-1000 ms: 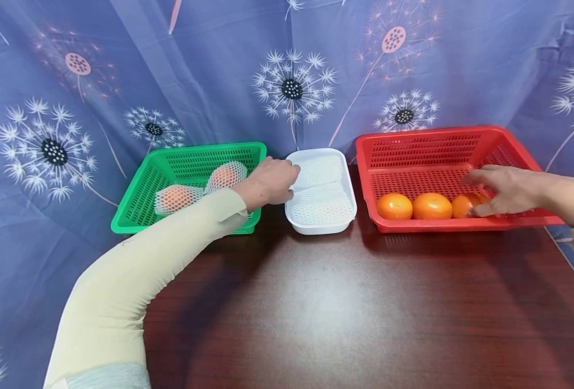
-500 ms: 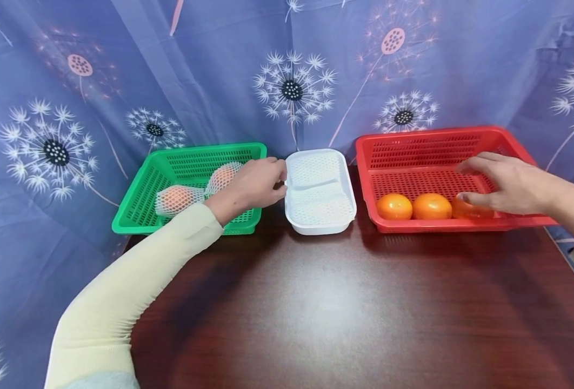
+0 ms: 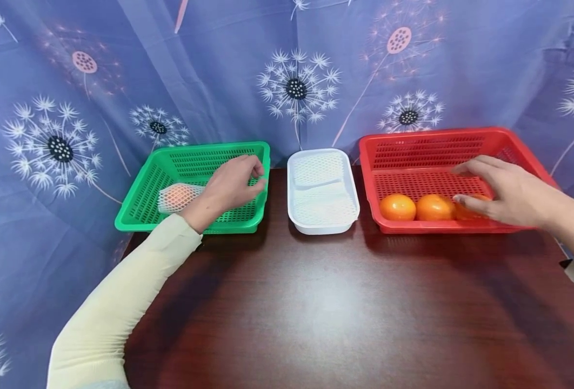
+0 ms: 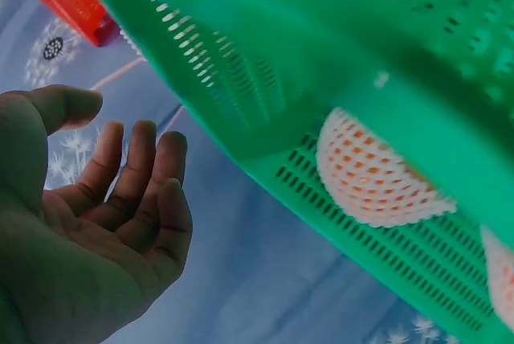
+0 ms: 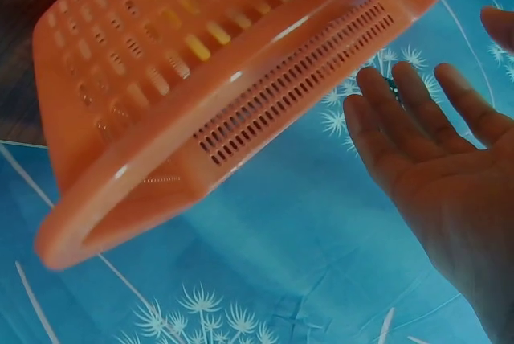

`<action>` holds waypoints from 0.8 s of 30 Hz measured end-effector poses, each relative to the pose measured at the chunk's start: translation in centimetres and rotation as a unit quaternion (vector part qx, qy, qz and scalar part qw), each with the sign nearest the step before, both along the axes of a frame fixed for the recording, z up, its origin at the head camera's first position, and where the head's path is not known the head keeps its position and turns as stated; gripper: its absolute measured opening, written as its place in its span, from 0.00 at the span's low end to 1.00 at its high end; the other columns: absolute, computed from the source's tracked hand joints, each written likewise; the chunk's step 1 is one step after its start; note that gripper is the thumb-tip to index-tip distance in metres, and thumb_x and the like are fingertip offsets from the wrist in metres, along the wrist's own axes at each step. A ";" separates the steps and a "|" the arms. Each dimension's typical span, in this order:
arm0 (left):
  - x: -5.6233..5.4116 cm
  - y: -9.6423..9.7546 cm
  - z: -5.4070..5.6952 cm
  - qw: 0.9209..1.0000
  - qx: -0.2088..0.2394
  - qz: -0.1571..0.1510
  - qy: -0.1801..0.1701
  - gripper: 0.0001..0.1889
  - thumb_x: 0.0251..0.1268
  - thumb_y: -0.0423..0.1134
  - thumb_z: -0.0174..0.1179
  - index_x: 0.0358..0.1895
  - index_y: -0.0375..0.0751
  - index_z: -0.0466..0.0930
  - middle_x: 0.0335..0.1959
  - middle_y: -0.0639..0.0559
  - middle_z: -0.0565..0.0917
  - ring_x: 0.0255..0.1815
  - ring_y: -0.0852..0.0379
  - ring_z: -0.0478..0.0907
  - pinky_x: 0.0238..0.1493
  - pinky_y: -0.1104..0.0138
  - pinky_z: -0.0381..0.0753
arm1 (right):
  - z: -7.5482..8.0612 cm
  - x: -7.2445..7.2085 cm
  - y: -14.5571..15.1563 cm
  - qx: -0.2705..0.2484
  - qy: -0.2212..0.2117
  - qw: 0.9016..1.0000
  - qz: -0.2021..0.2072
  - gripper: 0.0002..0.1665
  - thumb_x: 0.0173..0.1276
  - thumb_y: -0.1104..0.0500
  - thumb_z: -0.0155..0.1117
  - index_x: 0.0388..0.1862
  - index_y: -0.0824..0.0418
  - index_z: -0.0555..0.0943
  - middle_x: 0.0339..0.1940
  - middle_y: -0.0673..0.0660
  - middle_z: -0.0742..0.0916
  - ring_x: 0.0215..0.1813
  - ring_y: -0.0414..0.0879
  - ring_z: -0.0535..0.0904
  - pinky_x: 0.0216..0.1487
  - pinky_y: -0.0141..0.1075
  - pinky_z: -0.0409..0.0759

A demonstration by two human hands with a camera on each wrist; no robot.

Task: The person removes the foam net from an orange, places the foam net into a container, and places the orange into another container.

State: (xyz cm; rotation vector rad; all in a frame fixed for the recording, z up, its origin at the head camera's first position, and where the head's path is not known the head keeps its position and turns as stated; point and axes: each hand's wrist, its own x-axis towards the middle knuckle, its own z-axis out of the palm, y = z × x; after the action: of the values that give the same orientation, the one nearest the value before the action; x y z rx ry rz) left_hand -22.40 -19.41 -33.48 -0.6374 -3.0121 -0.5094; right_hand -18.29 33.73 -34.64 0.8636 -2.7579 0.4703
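My left hand (image 3: 233,181) hovers over the right part of a green plastic basket (image 3: 131,210), its fingers loosely bent and holding nothing in the left wrist view. A fruit in white foam netting (image 3: 179,197) lies in that basket. Another netted fruit (image 4: 377,175) shows in the left wrist view; the hand hides one of them in the head view. On the right, my right hand (image 3: 511,192) hovers above a red plastic basket (image 3: 413,135), fingers spread and relaxed with nothing in them. Several oranges (image 3: 398,207) line its near side, the rightmost partly hidden by that hand.
Between the baskets stands a white tray (image 3: 323,229) with white foam netting (image 3: 321,200) in it. All three containers stand at the back of a dark wooden table (image 3: 326,308), against a blue dandelion-print curtain (image 3: 219,70).
My left hand has moved left, from beside the white tray to over the green basket, covering a netted fruit. My right hand has risen slightly off the rightmost orange, its fingers opening.
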 end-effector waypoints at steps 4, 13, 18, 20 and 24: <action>0.2 -0.8 -0.5 0.999 0.030 0.023 0.012 0.09 0.75 0.43 0.63 0.49 0.42 0.80 0.47 0.47 0.84 0.49 0.49 0.81 0.52 0.54 0.80 | 0.0 0.2 -0.3 -0.011 0.004 1.000 0.007 0.34 0.53 0.64 0.83 0.60 0.64 0.81 0.55 0.61 0.86 0.56 0.56 0.80 0.62 0.09 0.49; 0.8 -1.4 -0.7 0.992 0.100 0.059 0.043 0.11 0.75 0.45 0.64 0.49 0.42 0.81 0.47 0.48 0.84 0.48 0.50 0.80 0.52 0.54 0.80 | 0.0 1.4 -0.7 -0.039 -0.004 0.999 -0.022 0.36 0.56 0.63 0.83 0.64 0.61 0.80 0.57 0.60 0.85 0.56 0.56 0.80 0.58 0.11 0.52; 1.2 -1.9 -1.0 0.987 0.129 0.085 0.053 0.09 0.74 0.46 0.64 0.47 0.45 0.82 0.47 0.50 0.84 0.48 0.50 0.80 0.52 0.53 0.79 | -0.3 1.7 -1.1 -0.054 0.007 0.998 -0.018 0.37 0.55 0.64 0.83 0.64 0.62 0.80 0.56 0.61 0.86 0.56 0.55 0.80 0.59 0.10 0.53; 1.3 -2.1 -1.2 0.985 0.136 0.091 0.060 0.09 0.74 0.46 0.64 0.47 0.45 0.82 0.46 0.50 0.84 0.48 0.50 0.80 0.52 0.53 0.79 | -0.2 1.8 -1.5 -0.061 0.010 0.998 -0.015 0.37 0.55 0.64 0.83 0.64 0.62 0.80 0.57 0.61 0.86 0.57 0.55 0.80 0.61 0.10 0.52; 1.4 -2.5 -1.9 0.984 0.135 0.097 0.069 0.09 0.74 0.45 0.64 0.47 0.45 0.82 0.46 0.49 0.83 0.48 0.50 0.80 0.51 0.53 0.79 | -0.2 2.2 -2.4 -0.076 0.021 0.997 -0.010 0.37 0.56 0.64 0.83 0.65 0.61 0.81 0.59 0.60 0.85 0.59 0.54 0.78 0.64 0.12 0.53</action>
State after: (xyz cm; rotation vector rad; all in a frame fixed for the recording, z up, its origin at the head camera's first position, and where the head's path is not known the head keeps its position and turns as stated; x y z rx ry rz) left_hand -21.02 -21.92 -35.35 -0.3422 -2.7665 -0.8052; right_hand -16.06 31.36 -34.85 0.7983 -2.6498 0.6423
